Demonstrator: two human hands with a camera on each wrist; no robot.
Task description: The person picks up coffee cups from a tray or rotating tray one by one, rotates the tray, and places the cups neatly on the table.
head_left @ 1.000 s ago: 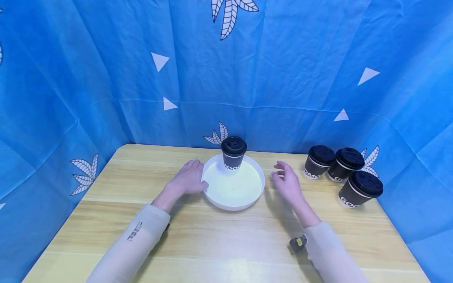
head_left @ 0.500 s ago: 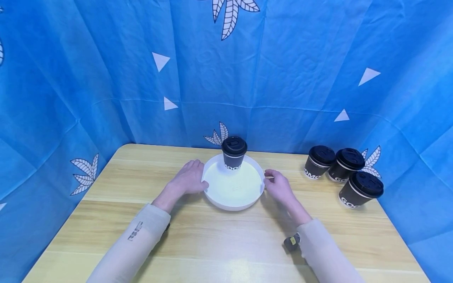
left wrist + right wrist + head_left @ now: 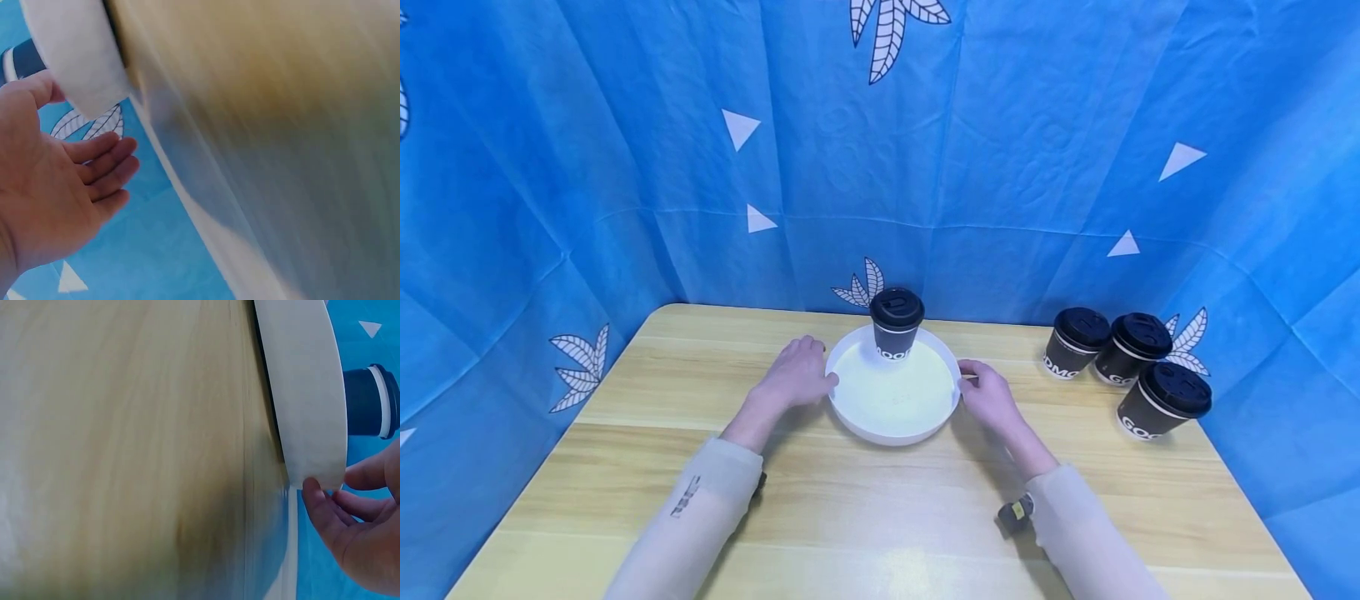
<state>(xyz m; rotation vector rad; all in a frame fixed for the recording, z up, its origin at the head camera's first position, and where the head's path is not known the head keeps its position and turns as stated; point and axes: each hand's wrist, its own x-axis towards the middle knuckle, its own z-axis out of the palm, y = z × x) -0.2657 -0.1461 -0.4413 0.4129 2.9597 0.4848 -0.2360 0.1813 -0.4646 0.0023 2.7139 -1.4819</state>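
A round white tray (image 3: pixel 891 408) with a low wall lies on the table, and a black lidded paper coffee cup (image 3: pixel 895 327) stands upright in its far part. At the tray's right side my right hand (image 3: pixel 991 398) pinches the rim. In the right wrist view the thumb and the fingertips (image 3: pixel 310 484) sit on either side of the tray wall (image 3: pixel 306 394). My left hand (image 3: pixel 793 375) is at the tray's left side. Its fingers (image 3: pixel 109 178) are loose and apart from the wall in the left wrist view, while the thumb is near the rim, its tip partly hidden.
Several more things stand around: three black lidded coffee cups (image 3: pixel 1075 342) are grouped at the back right of the wooden table (image 3: pixel 865 517). A blue patterned curtain (image 3: pixel 1015 150) hangs behind the table and along both sides.
My right hand has moved left to the tray and taken hold of its right rim. The left hand has shifted slightly left, its fingers loosened from the tray. The cups stand as before.
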